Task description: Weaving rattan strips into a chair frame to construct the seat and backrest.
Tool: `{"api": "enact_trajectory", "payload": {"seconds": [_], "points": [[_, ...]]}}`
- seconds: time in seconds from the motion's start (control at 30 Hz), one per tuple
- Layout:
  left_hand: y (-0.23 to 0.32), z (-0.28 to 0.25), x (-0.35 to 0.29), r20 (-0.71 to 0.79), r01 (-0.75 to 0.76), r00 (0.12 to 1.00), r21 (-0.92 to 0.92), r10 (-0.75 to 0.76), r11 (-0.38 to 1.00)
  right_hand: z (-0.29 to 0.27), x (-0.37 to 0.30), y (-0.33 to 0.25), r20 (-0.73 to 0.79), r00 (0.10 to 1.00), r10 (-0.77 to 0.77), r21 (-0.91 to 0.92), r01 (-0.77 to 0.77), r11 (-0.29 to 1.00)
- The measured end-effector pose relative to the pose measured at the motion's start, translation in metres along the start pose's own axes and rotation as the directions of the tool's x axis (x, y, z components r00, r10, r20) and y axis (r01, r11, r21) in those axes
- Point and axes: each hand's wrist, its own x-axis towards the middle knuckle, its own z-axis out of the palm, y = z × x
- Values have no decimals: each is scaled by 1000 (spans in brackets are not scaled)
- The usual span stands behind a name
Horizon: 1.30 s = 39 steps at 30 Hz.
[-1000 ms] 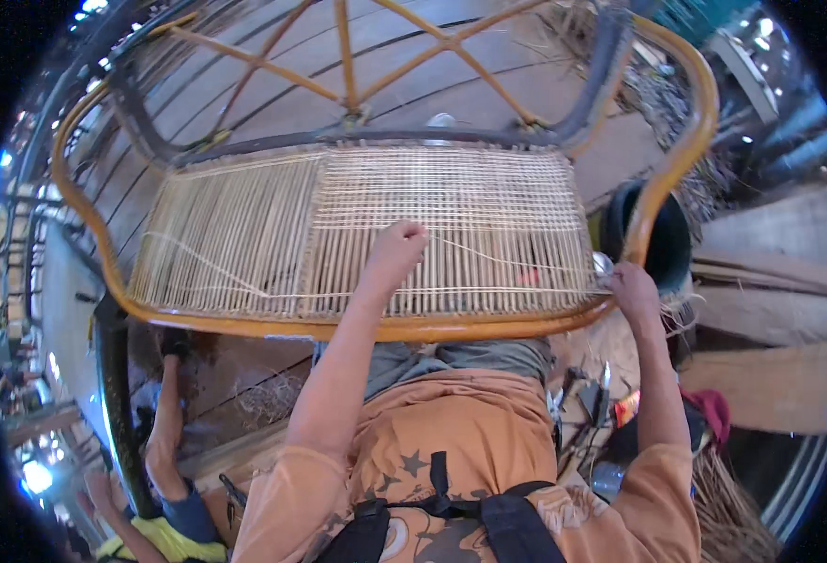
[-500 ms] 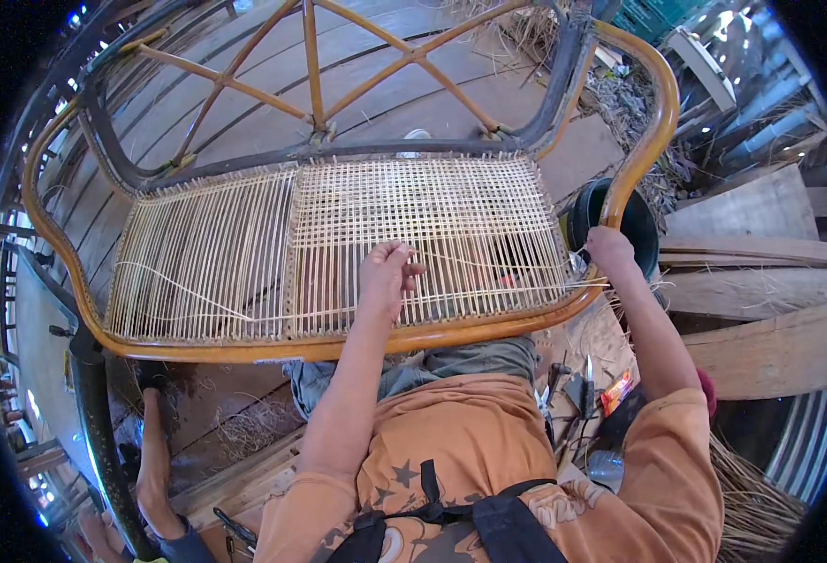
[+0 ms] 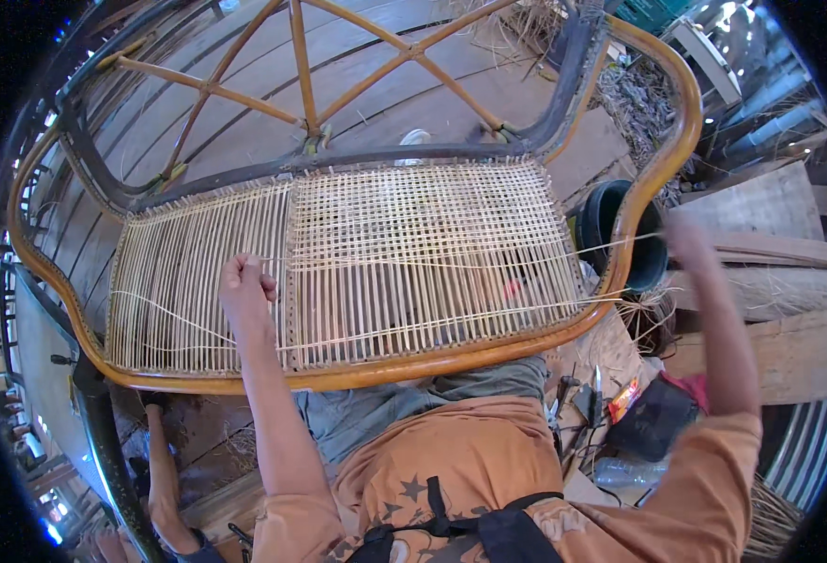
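Observation:
A curved rattan frame point(image 3: 273, 383) lies over my lap, with a cane seat panel point(image 3: 423, 202) stretched inside it. The right half is closely woven at the far side; nearer me, mostly lengthwise strands show. A pale cane strand point(image 3: 620, 243) crosses the right half and runs out over the frame's right arm. My left hand point(image 3: 247, 286) is closed in a pinch over the left half, by the central divider, at the strand's left end. Beyond the right arm, my right hand point(image 3: 693, 249) is blurred by motion, and the strand leads taut into it.
A dark green bucket point(image 3: 640, 267) stands under the frame's right arm. Wooden boards point(image 3: 756, 338) lie at the right. Hand tools point(image 3: 593, 399), an orange packet point(image 3: 623, 402) and a clear bottle point(image 3: 627, 472) lie beside my right hip. Another person's leg point(image 3: 163, 469) is at lower left.
My left hand has moved left, from the right half of the seat to the left half. My right hand has swung outward from the frame's right arm, drawing the strand out.

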Motion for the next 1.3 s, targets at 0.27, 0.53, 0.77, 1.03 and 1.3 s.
{"api": "enact_trajectory", "payload": {"seconds": [0.27, 0.53, 0.77, 1.03, 1.3], "points": [[80, 22, -100, 465, -7, 880, -199, 100, 980, -42, -15, -14, -418, 904, -94, 536, 328, 778], [102, 35, -150, 602, -443, 712, -12, 360, 897, -77, -108, -287, -381, 772, -509, 923, 354, -153], [44, 117, -153, 697, -327, 692, 72, 187, 942, -82, -98, -185, -336, 937, -92, 929, 314, -194], [-71, 233, -198, 909, -703, 367, 132, 197, 698, -55, -75, -126, -204, 970, 132, 973, 185, 138], [-67, 179, -192, 844, -889, 286, 58, 454, 453, 85, -10, -232, 174, 892, -417, 858, 71, 509]]}}
